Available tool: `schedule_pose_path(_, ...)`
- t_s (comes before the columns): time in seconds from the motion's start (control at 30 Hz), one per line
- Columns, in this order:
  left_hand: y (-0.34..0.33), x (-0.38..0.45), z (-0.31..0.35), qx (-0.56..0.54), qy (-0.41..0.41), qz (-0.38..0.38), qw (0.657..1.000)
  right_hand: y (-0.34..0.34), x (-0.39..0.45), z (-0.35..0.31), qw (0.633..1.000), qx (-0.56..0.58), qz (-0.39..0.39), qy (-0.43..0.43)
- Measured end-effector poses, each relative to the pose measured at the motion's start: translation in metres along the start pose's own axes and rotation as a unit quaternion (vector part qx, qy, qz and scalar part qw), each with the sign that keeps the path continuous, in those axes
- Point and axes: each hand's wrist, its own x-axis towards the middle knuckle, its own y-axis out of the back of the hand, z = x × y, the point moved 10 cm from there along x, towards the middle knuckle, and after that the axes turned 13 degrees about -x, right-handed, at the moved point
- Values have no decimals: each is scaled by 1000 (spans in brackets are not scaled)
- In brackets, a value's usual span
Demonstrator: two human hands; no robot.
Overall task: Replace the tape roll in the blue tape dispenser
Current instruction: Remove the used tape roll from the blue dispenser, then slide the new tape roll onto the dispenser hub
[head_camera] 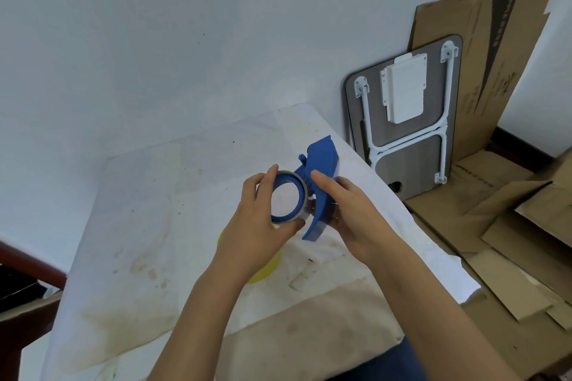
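Note:
The blue tape dispenser [322, 164] is held up above the table, its handle end pointing away from me and its curved lower part down toward me. My right hand [349, 213] grips its right side, index finger lying along the body. My left hand [257, 219] holds a ring with a blue inner core and a thin clear tape layer, the tape roll [289, 197], pressed against the dispenser's left side. A yellow object [263, 269] lies on the table, mostly hidden under my left wrist.
The table carries a stained white cloth [185, 226]. To the right a folded small table [405, 120] leans on the wall beside flattened cardboard [510, 226] on the floor. Dark wooden furniture [28, 281] stands at the left edge.

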Motion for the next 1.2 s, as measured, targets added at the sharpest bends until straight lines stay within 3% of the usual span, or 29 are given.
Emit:
schedule_pose_path(0.1, 6, 1, -3, -29, 13, 15, 999, 2, 4, 2, 999, -13, 32, 4)
schedule_pose_path(0.27, 43, -3, -30, -175, 85, 73, 978, 6, 14, 5, 996, 27, 83, -13)
schedule_pose_path(0.43, 91, -4, -94, -105, 196, 135, 966, -24, 28, 1, 996, 70, 61, -12)
schedule_pose_path(0.6, 110, 13, -147, -41, 244, 118, 962, -56, 37, 1, 995, 84, 52, -25)
schedule_pose_path(0.77, 102, 25, -156, 14, 218, 88, 972, -63, 43, -3, 996, 64, 55, -8)
schedule_pose_path(1.0, 104, 21, -161, 12, 225, 94, 970, -53, 44, -1, 997, 31, 65, 9)
schedule_pose_path(1.2, 116, -6, -111, -17, 117, 159, 980, -34, 36, 13, 995, 40, 89, 1)
